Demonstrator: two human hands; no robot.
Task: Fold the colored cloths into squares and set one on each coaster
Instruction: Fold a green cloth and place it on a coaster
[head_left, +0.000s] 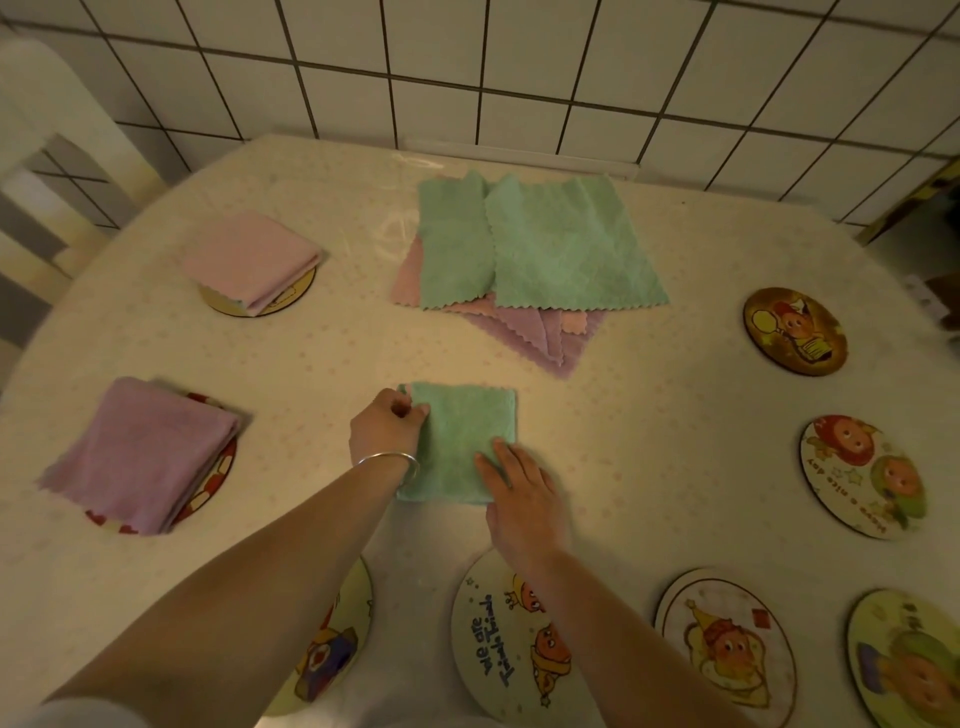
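Note:
A folded green cloth (462, 421) lies in the middle of the table. My left hand (387, 428) pinches its upper left corner. My right hand (519, 493) lies flat on its lower right part, fingers spread. Behind it sits a pile of unfolded cloths: two green cloths (540, 244) over pink and purple ones (540, 332). A folded pink cloth (252, 260) rests on a coaster (293, 299) at the far left. A folded purple cloth (145, 457) covers a red-rimmed coaster (215, 478) at the near left.
Bare picture coasters ring the table: two at the right (795, 330) (862, 475), and several along the near edge (498, 639) (727, 644) (909, 654) (332, 639). A tiled wall (519, 67) stands behind. A white chair (47, 145) is at the far left.

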